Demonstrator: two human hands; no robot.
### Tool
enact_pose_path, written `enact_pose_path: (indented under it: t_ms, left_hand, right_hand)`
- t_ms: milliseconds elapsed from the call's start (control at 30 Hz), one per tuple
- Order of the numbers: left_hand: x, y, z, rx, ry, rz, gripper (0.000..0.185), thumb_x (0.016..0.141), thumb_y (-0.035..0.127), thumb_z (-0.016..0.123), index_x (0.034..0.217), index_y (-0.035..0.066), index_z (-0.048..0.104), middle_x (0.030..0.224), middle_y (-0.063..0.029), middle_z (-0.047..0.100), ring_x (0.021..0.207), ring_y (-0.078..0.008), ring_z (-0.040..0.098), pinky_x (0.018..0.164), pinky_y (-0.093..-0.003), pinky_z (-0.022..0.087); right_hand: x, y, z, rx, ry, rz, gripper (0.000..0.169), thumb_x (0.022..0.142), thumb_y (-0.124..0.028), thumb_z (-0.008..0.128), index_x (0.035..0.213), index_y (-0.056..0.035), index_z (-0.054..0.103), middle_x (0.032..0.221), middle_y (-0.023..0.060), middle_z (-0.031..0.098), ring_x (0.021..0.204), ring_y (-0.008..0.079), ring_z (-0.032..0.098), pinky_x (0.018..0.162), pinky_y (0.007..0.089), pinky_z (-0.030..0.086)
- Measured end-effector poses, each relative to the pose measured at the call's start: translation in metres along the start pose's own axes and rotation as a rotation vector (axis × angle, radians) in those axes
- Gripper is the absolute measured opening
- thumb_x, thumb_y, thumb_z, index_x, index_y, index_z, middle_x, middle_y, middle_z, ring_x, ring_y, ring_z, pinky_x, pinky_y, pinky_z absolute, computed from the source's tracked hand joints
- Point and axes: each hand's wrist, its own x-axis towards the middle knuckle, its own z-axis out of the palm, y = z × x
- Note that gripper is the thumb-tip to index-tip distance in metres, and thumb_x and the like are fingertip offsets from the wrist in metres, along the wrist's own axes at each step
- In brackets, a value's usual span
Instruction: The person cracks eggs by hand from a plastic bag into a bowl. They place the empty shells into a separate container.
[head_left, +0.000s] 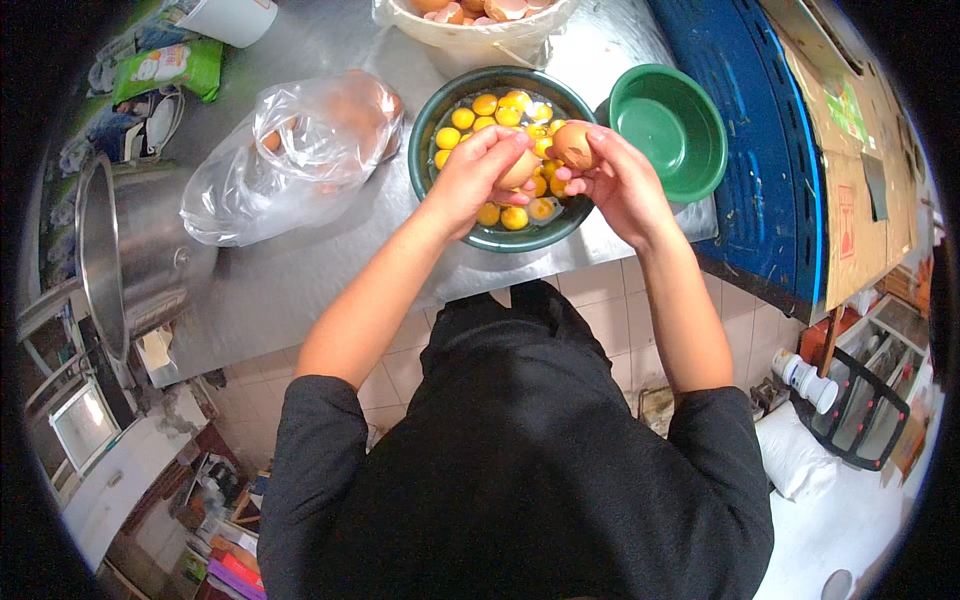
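Observation:
Both hands are above a dark green bowl (422, 166) that holds several raw eggs, their yolks (514, 217) whole in clear white. My left hand (484, 166) grips a brown egg (519, 171); whether its shell is cracked is hidden by the fingers. In my right hand (622, 176) is another brown egg (576, 145), its shell broken on the lower side. To the right of the bowl stands a smaller green bowl (664, 124). A clear plastic bag (292, 161) with brown eggs inside lies to the left.
Behind the bowl, a plastic-lined bucket (480, 37) holds broken eggshells. A large steel pot (142, 247) lies on its side at the left of the steel table (330, 277). A green packet (169, 71) and a white container (232, 19) are at the back left. A blue metal cabinet (750, 135) borders the right.

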Motion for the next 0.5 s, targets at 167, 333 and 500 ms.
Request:
enact_pose_path:
  t_ms: [167,333,500]
  left_hand:
    - [0.001,0.000,0.001,-0.140,-0.023,0.009,0.030,0.092,0.030,0.052,0.109,0.006,0.049,0.095,-0.0101,0.058,0.075,-0.0172,0.062,0.059,-0.0275,0.055]
    - [-0.002,0.002,-0.001,-0.099,-0.038,-0.006,0.032,0.092,0.032,0.051,0.111,0.007,0.050,0.098,-0.0101,0.059,0.079,-0.0190,0.062,0.064,-0.0305,0.055]
    - [0.009,-0.001,-0.002,0.538,-0.037,0.076,0.037,0.091,0.037,0.056,0.106,0.003,0.055,0.089,-0.0049,0.061,0.080,-0.0113,0.057,0.070,-0.0244,0.048]
  right_hand:
    - [0.004,0.005,-0.003,0.091,-0.061,0.027,0.041,0.096,-0.029,0.041,0.122,0.0014,0.049,0.102,0.0171,0.061,0.074,0.0163,0.060,0.065,0.0250,0.051]
    - [0.002,0.003,-0.006,0.066,-0.042,0.074,0.043,0.097,-0.034,0.038,0.120,0.0008,0.050,0.100,0.0157,0.062,0.066,0.0135,0.058,0.058,0.0241,0.049]
    - [0.001,0.004,0.002,-0.185,0.004,0.003,0.041,0.099,-0.036,0.036,0.119,-0.0029,0.050,0.084,0.0054,0.059,0.059,0.0082,0.052,0.050,0.0196,0.041]
